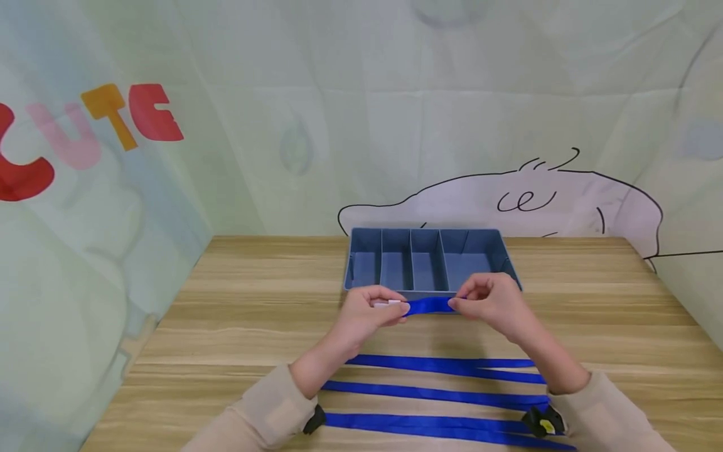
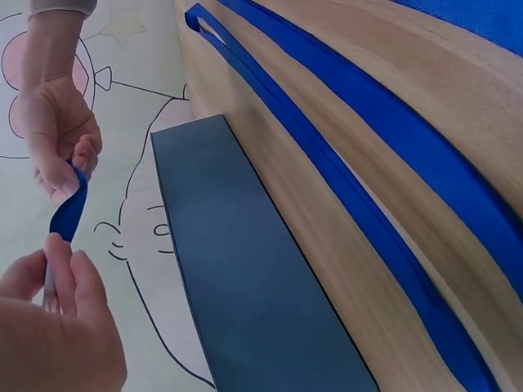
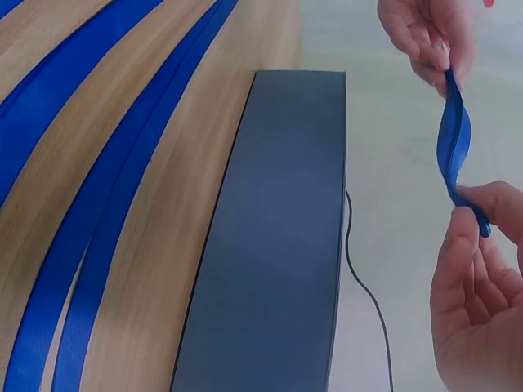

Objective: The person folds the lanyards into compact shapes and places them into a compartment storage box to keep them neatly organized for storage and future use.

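A short length of blue ribbon (image 1: 429, 305) is stretched between the two hands, raised just in front of the divided box. My left hand (image 1: 366, 314) pinches its left end between thumb and fingers; a small white piece (image 1: 388, 302) shows at those fingers, its kind unclear. The ribbon's right end is pinched by my right hand (image 1: 497, 306). Seen from the right wrist, the held ribbon (image 3: 453, 139) twists slightly, with a folded end at the right thumb. Several long blue ribbons (image 1: 429, 395) lie in rows on the table below the forearms, partly hidden by them.
A blue-grey box (image 1: 474, 262) with several compartments stands at the table's back edge. The wooden table (image 1: 254, 314) meets a printed cloth backdrop (image 1: 254, 125) behind and at the sides. Black straps or mounts (image 1: 314, 419) sit at the wrists.
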`<state>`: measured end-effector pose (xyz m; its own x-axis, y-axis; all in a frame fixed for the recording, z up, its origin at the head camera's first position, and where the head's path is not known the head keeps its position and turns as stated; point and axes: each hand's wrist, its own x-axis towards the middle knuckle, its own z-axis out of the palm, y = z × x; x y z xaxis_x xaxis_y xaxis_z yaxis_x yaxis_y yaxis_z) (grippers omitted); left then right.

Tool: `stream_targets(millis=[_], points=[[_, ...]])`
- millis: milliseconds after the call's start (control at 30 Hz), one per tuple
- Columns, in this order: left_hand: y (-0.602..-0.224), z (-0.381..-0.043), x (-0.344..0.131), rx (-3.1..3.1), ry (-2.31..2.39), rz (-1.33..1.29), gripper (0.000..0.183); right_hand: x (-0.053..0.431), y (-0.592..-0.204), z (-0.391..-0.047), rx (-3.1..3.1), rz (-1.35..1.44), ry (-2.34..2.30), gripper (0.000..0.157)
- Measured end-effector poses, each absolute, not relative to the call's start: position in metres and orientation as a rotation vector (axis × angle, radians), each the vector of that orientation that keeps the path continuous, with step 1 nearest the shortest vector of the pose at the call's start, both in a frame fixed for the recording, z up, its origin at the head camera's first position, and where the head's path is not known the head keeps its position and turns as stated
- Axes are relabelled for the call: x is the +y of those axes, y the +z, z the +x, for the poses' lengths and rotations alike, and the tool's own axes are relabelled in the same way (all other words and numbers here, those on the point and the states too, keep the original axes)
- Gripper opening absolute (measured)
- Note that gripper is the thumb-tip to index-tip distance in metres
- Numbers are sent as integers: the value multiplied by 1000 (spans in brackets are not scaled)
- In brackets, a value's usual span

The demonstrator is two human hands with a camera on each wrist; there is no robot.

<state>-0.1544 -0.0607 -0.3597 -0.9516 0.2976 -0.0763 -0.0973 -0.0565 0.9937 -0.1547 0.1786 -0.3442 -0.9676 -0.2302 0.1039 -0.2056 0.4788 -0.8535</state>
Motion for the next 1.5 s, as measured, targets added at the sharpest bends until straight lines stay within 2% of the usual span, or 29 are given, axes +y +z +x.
stream_targets(millis=[433, 933, 1267, 1500], points=[[-355, -153, -52, 1952, 2134, 241, 19, 169, -344, -155, 2677, -292, -1586, 12], [-349, -151, -39, 1934, 2149, 317, 18, 164, -335, -154, 2324, -243, -1804, 22], [-346, -148, -34, 1947, 2130, 340, 17, 159, -332, -153, 2174, -247, -1878, 11], [-345, -148, -35, 1932, 2162, 318, 17, 157, -329, -151, 2141, -277, -1888, 27]])
